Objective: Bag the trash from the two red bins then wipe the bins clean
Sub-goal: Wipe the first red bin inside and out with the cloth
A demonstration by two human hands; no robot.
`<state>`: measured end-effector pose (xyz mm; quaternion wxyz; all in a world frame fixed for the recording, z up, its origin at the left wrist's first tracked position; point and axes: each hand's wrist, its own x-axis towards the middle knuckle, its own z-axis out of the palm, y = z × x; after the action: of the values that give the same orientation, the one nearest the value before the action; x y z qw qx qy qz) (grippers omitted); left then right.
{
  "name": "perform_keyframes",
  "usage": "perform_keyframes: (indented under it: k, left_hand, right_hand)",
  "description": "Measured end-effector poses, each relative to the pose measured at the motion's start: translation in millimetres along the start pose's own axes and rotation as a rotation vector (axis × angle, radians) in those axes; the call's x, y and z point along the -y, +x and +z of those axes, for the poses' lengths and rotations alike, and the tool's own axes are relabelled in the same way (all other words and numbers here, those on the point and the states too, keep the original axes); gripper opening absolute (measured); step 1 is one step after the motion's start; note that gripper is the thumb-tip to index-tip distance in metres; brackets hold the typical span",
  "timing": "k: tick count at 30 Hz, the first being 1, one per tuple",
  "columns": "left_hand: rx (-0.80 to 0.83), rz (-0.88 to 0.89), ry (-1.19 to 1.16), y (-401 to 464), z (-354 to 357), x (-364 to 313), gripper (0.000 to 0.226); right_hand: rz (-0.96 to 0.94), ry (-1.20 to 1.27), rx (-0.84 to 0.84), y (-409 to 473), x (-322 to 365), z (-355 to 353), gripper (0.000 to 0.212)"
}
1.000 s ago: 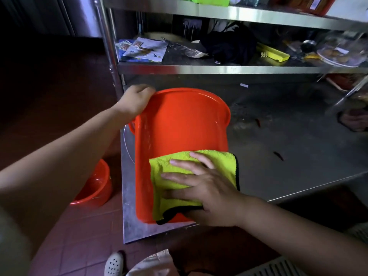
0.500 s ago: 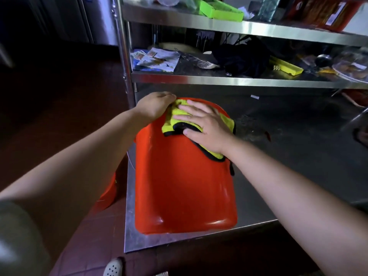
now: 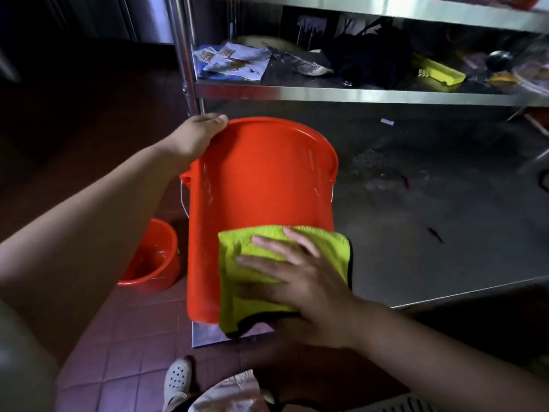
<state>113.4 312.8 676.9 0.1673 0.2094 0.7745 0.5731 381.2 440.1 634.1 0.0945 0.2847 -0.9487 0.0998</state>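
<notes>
Below and to the left of my left hand (image 3: 197, 135), a second red bin (image 3: 154, 257) sits upright on the tiled floor (image 3: 118, 337), its mouth facing up, well apart from both hands.

My left hand grips the far rim of the main red bin (image 3: 261, 185); the fingers curl over the rim edge and the thumb side lies along the outside. This bin lies tilted on the steel counter (image 3: 430, 248), its mouth turned away from me and its base end overhanging the near counter edge. A thin wire handle (image 3: 183, 200) hangs at the side of the bin, below my left hand.

My right hand (image 3: 300, 275) lies flat on a yellow-green cloth (image 3: 252, 281) with fingers straight and spread, pressing the cloth against the near end of the bin wall. The cloth has a black border (image 3: 350, 263) and drapes past the base of the bin toward me.

Beyond my left hand stands 1 upright steel post (image 3: 185, 55) of a shelf (image 3: 356, 93). The shelf, beyond both hands, carries printed packets (image 3: 234, 62), a dark bundle (image 3: 371, 63) and a yellow item (image 3: 441, 74). To the right of my right hand the counter surface shows small red scraps (image 3: 435, 234).

Below my hands, 1 white perforated shoe (image 3: 178, 379) rests on the floor.
</notes>
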Motion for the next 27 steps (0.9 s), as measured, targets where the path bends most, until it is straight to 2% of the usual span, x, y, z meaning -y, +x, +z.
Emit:
perform_keyframes:
  k: [4,7,12,14,18,22,27]
  left_hand:
    - [-0.028,-0.017,0.017,1,-5,2,0.032]
    - [-0.047,-0.074,-0.072,2,-6,5,0.032]
    - [-0.056,-0.082,-0.095,2,-9,5,0.041]
    - [-0.070,-0.098,-0.093,0,-15,9,0.039]
    - [-0.066,-0.083,-0.041,-3,-24,12,0.028]
    - [-0.004,0.066,0.143,4,-2,-19,0.022]
    - [0.046,0.048,0.229,8,11,-30,0.037]
  right_hand:
    - [-0.067,0.022,0.008,8,-10,-4,0.044]
    - [-0.037,0.026,-0.035,35,-35,-11,0.049]
    - [0.299,0.099,-0.192,94,-102,-44,0.040]
    - [0.356,0.132,-0.210,107,-113,-45,0.039]
    - [0.335,0.081,-0.202,118,-102,-29,0.037]
    - [0.357,0.016,-0.187,117,-92,-29,0.037]
    - [0.258,0.009,-0.169,76,-51,-22,0.041]
